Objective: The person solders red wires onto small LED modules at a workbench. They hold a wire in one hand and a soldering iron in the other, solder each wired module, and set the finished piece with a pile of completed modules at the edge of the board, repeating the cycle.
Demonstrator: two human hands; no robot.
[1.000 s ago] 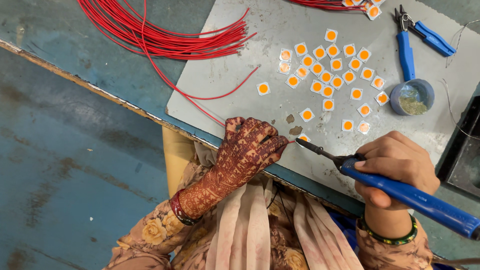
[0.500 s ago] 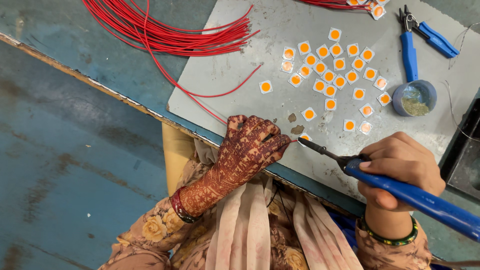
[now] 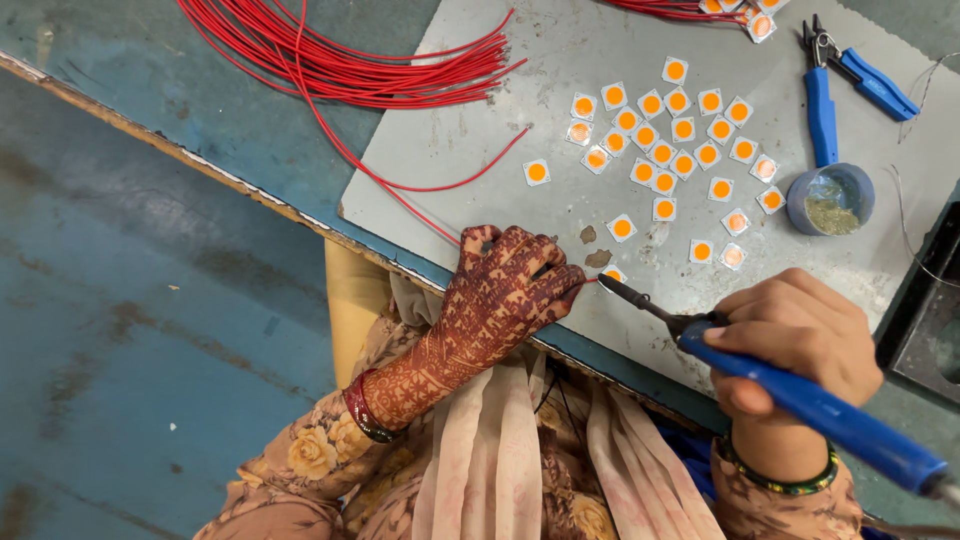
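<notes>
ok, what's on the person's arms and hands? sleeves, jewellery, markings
Left hand: dense reddish-brown henna patterns from fingers to forearm, dark red bangle at the wrist. Right hand: no henna visible, green beaded bangle. Both sleeves are brownish fabric with a pale floral print.

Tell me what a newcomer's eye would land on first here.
First, the left hand, patterned in dark red-brown, pinching the end of a red wire at the near edge of the grey board, while the right hand points a blue soldering iron at that spot. Next, the bundle of red wires fanned at top left, and the white squares with orange centres scattered mid-board.
</notes>
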